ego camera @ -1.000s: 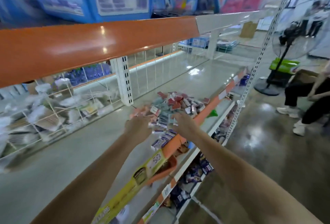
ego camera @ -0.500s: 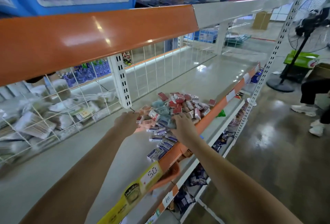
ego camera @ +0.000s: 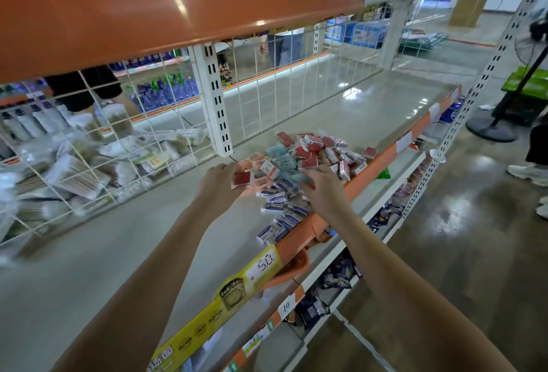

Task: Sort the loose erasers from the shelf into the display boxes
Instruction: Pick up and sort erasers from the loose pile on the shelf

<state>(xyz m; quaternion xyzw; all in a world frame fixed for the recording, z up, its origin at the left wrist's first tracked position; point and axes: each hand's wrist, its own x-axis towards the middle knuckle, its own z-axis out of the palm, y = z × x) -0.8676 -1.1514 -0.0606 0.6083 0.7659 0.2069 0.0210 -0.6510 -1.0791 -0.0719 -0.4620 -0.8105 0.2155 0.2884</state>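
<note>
On shelf [ego camera: 296, 105], left hand [ego camera: 218, 182] pinching red eraser [ego camera: 241, 178] — right hand [ego camera: 323, 191] grasping pale-blue eraser [ego camera: 292, 176]

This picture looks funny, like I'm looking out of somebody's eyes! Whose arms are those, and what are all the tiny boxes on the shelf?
You guessed well. The camera sits on a person's head and looks down, so the two bare arms are theirs. There is no robot here. They are standing at a shop shelf. The tiny boxes are a pile of loose erasers in red, pale blue and white-and-blue wrappers, lying near the shelf's orange front edge. The left hand is holding a red eraser at its fingertips. The right hand is reaching into the pile, but I cannot tell if it has picked anything up. Behind the wire grid lie clear plastic packets.
</note>
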